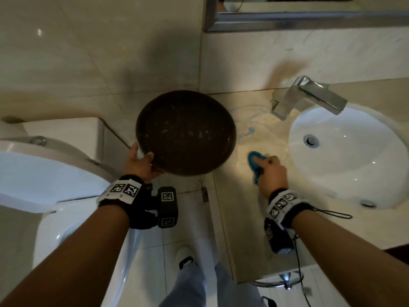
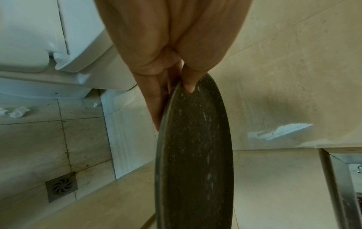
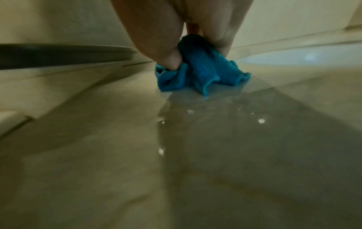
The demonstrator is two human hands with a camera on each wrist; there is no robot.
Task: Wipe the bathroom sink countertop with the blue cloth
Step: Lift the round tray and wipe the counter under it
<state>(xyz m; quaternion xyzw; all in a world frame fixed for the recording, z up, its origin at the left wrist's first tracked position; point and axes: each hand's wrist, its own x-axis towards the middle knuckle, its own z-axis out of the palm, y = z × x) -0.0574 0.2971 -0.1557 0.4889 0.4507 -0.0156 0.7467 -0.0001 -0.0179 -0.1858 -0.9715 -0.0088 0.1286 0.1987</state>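
A bunched blue cloth (image 1: 254,162) lies pressed on the beige marble countertop (image 1: 250,120), left of the sink. My right hand (image 1: 269,168) grips the blue cloth (image 3: 197,72) with curled fingers and thumb; the wet countertop (image 3: 215,131) shows droplets in the right wrist view. My left hand (image 1: 141,161) pinches the rim of a round dark tray (image 1: 186,132), held lifted over the counter's left end, thumb on top. The dark tray (image 2: 195,155) appears edge-on in the left wrist view, fingers (image 2: 156,99) beneath its rim.
A white oval basin (image 1: 345,151) with a chrome faucet (image 1: 307,96) fills the right. Blue streaks (image 1: 250,130) mark the counter behind the cloth. A white toilet (image 1: 48,165) stands at left, tiled floor between. A mirror frame (image 1: 287,18) hangs above. Floor drain (image 2: 61,186).
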